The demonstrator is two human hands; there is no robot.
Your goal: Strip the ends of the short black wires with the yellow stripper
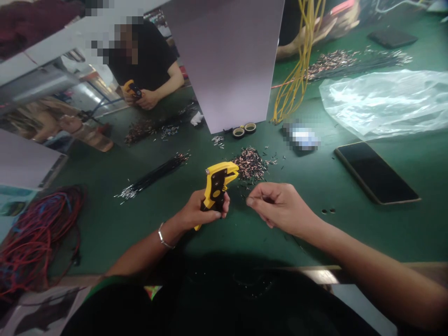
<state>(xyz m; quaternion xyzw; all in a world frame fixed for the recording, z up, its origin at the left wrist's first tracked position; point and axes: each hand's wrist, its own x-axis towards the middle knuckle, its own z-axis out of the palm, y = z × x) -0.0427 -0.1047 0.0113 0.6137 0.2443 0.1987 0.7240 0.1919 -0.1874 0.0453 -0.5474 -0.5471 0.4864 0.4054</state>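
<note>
My left hand (206,209) is wrapped round the handles of a yellow and black wire stripper (217,184), its jaws pointing right. To its right, my right hand (280,205) is closed in a pinch, thumb against forefinger, apart from the stripper. A thin black wire (297,243) shows faintly below that hand; most of it is hidden by the fingers. Just beyond both hands lies a heap of short black and copper scraps (250,164). On the left a bundle of black wires (154,176) lies slantwise, with bare ends at both tips.
A phone (376,172) lies at right, near a clear plastic bag (385,102). Tape rolls (244,130) sit by a grey panel (231,60). Red and blue cable coils (42,238) lie at left; yellow wires (294,84) hang behind. A co-worker (147,65) holds another stripper.
</note>
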